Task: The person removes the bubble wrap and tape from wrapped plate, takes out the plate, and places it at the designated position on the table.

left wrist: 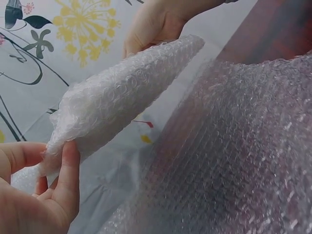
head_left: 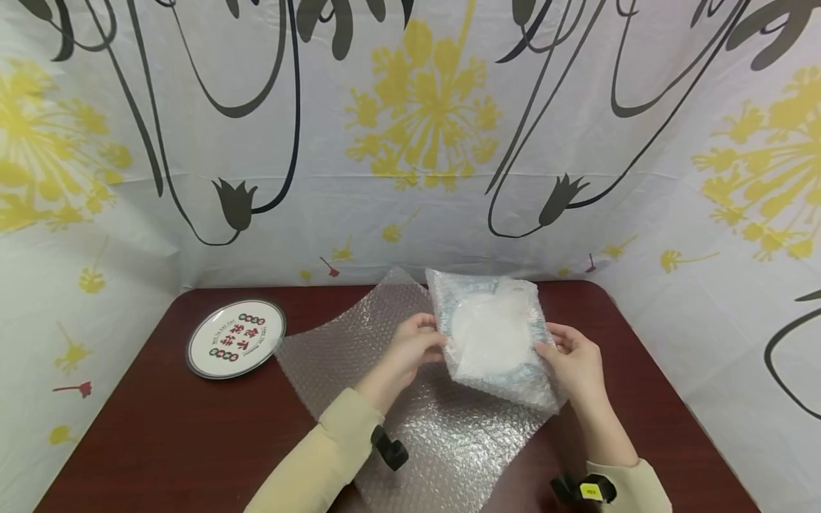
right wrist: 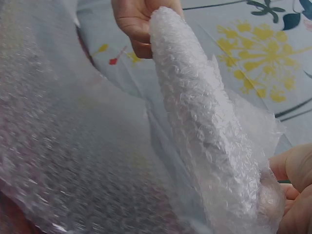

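Note:
A flat package wrapped in bubble wrap [head_left: 490,331] is held up between both hands, with a pale rounded shape showing through its layers. My left hand [head_left: 413,347] pinches its left edge between thumb and fingers; the left wrist view shows the left hand [left wrist: 41,190] at one end of the package [left wrist: 107,102]. On the opposite edge, my right hand [head_left: 574,360] grips with the thumb on the near face. In the right wrist view, the right hand [right wrist: 295,190] holds a loose fold at the end of the wrapped package [right wrist: 204,122]. What lies inside is blurred by the wrap.
Beneath the package, a large loose sheet of bubble wrap [head_left: 442,456] spreads over the dark red table [head_left: 186,434]. A white round plate with a dark rim and printed characters [head_left: 218,331] lies at the left, by the sheet's corner. Patterned cloth [head_left: 398,235] surrounds the table's back and sides.

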Action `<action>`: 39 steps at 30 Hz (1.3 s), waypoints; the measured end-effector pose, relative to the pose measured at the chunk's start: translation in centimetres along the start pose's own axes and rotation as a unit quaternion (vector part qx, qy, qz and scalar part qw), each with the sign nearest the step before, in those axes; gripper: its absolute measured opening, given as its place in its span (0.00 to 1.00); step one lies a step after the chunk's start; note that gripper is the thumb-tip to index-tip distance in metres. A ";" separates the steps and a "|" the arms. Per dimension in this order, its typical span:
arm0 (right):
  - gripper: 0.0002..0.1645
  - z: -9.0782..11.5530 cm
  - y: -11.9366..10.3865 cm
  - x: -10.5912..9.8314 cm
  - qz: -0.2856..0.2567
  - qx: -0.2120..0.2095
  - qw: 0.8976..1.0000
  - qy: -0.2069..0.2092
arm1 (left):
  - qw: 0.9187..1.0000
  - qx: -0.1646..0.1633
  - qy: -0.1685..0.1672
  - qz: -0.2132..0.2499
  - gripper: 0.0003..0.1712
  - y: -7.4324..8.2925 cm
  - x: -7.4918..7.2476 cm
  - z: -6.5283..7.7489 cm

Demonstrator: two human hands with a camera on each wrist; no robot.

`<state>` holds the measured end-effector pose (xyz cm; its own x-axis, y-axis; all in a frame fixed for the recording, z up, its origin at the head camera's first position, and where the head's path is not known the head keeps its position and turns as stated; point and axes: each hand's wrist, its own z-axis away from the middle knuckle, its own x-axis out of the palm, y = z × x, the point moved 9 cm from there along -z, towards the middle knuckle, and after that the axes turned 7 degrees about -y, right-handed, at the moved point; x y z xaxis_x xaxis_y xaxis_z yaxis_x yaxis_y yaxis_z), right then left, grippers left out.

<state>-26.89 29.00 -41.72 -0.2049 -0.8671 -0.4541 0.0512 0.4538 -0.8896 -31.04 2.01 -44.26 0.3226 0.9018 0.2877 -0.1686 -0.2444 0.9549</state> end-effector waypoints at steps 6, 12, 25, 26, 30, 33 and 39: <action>0.23 0.5 -0.3 1.5 0.019 -0.014 1.000 -0.008 | 1.000 0.000 0.007 0.000 0.22 -0.2 -1.4 1.3; 0.22 0.8 -0.9 3.0 0.024 -0.031 0.999 -0.024 | 1.000 0.003 0.018 0.013 0.21 -0.7 -2.8 2.6; 0.22 1.4 -1.4 6.2 -0.013 -0.035 0.997 -0.064 | 0.999 -0.009 0.042 -0.009 0.23 -0.8 -5.7 4.8; 0.22 1.5 -1.4 6.4 -0.012 -0.035 0.997 -0.067 | 0.999 -0.011 0.042 -0.012 0.24 -0.8 -5.9 5.0; 0.22 1.6 -1.2 7.4 -0.010 -0.035 0.997 -0.073 | 0.998 -0.019 0.049 -0.023 0.25 -1.1 -6.8 5.4; 0.22 1.5 -1.3 8.0 -0.015 -0.036 0.996 -0.074 | 0.998 -0.019 0.054 -0.027 0.25 -1.1 -7.4 5.8; 0.22 1.7 -1.3 9.3 -0.033 -0.028 0.995 -0.086 | 0.997 -0.017 0.064 -0.033 0.24 -0.8 -8.4 6.7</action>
<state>-27.22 20.00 -44.85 -0.0362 -0.9156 -0.4005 -0.0132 0.4012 -0.9159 -27.42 -7.77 -46.93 0.2121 0.9542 0.2111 -0.1836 -0.1733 0.9676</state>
